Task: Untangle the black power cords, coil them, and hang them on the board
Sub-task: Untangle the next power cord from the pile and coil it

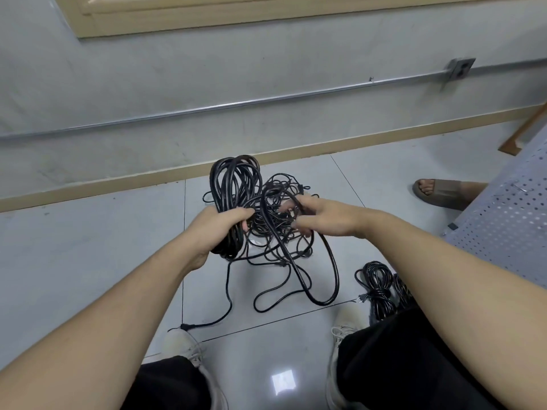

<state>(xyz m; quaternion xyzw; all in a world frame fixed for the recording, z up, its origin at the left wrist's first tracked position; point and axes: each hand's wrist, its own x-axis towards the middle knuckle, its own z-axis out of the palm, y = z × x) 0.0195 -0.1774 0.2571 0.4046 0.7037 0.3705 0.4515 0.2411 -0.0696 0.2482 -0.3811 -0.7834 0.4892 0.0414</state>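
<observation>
My left hand [220, 229] grips a thick coil of black power cord [233, 184] whose loops stand up above my fist. My right hand [319, 218] pinches a strand of the same cord [331, 261], which loops down to the floor and back up. Behind and between my hands lies a tangled heap of thinner black cords [278, 232] on the tiles. One loose end with a plug [186, 326] trails by my left shoe. Two coiled black cords [380, 288] lie on the floor at the right, partly hidden by my right forearm.
A grey perforated metal board [503, 226] stands at the right edge. Another person's sandalled foot [438, 192] rests beside it. The grey wall with a metal conduit [236, 105] and a beige skirting runs across the back. My shoes and knees fill the bottom.
</observation>
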